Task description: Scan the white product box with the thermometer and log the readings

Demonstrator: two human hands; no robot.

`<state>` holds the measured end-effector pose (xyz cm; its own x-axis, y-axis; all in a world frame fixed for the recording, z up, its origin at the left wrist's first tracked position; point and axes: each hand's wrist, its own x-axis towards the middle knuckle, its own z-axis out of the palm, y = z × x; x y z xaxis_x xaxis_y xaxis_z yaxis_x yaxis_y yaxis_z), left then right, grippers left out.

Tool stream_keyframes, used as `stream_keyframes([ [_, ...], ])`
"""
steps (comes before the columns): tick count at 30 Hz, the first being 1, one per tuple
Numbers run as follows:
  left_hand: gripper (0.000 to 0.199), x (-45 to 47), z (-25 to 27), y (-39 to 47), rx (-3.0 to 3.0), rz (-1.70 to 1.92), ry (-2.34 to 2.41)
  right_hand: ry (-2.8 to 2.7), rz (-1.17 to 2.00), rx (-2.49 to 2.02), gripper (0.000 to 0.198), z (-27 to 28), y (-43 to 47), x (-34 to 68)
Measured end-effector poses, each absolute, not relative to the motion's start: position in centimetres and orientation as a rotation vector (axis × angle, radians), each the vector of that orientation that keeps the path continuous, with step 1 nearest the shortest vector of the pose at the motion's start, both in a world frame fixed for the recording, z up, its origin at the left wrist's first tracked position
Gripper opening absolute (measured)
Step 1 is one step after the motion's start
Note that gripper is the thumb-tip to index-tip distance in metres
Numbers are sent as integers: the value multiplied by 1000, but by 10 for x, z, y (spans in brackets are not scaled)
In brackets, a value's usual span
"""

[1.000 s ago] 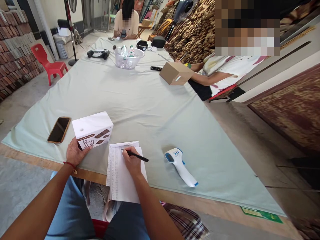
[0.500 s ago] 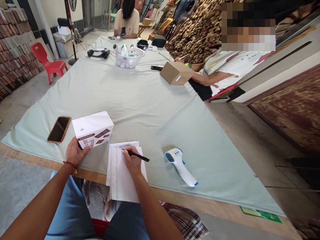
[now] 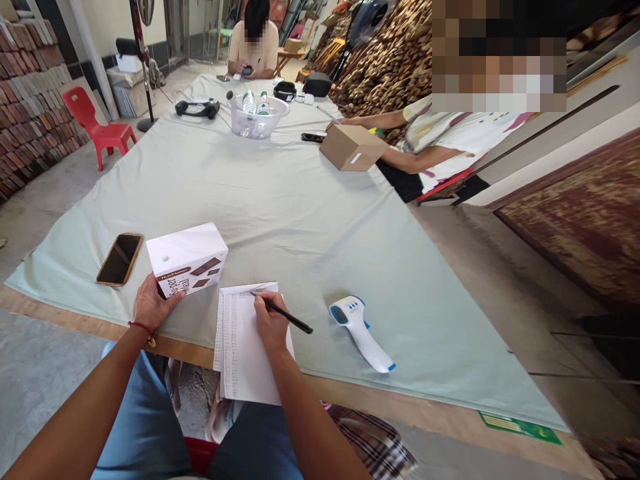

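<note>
My left hand grips the near lower edge of a white box with brown print, thumb on its front face. In my right hand is a black pen, its tip at the upper part of a sheet of paper. Rows of small handwriting run down the left side of that sheet, and more paper lies beneath it. A smartphone in an orange-brown case lies left of the box. To the right of the paper rests a white and blue infrared thermometer.
A cloth-covered table stretches away from me. Farther back stand a clear plastic basin with bottles, a cardboard box and a black headset. One person sits at the right, another at the far end. A red chair stands left.
My right hand and the pen have shifted a little to the right and slightly up across the paper. The left hand still holds the box. The person at the right has moved an arm.
</note>
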<state>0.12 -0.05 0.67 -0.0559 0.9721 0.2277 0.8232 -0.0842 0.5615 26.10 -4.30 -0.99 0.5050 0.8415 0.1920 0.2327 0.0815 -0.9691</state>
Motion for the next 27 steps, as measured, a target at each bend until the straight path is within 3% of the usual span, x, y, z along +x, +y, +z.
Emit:
stream_keyframes([
  [6, 63, 1, 8, 0, 1963, 860, 1917, -1436, 251, -1475, 24, 13, -38, 299],
  [12, 68, 1, 8, 1, 1973, 870, 1892, -1853, 79, -1727, 46, -14, -35, 340],
  [15, 67, 0, 10, 1, 1925, 874, 1859, -1802, -19, -1846, 48, -18, -48, 358],
  [18, 79, -1, 11, -1, 1781, 939, 1810, -1458, -167, -2180, 48, -17, -66, 391],
  [20, 80, -3, 10, -4, 1704, 1007, 1776, -1236, -103, -2453, 55, -18, -76, 419],
  [22, 70, -4, 10, -6, 1710, 1046, 1737, -1219, 132, -2570, 48, -19, -81, 443],
  [27, 52, -4, 14, -10, 1867, 968, 1639, -1108, 406, -2228, 45, 12, -78, 420],
])
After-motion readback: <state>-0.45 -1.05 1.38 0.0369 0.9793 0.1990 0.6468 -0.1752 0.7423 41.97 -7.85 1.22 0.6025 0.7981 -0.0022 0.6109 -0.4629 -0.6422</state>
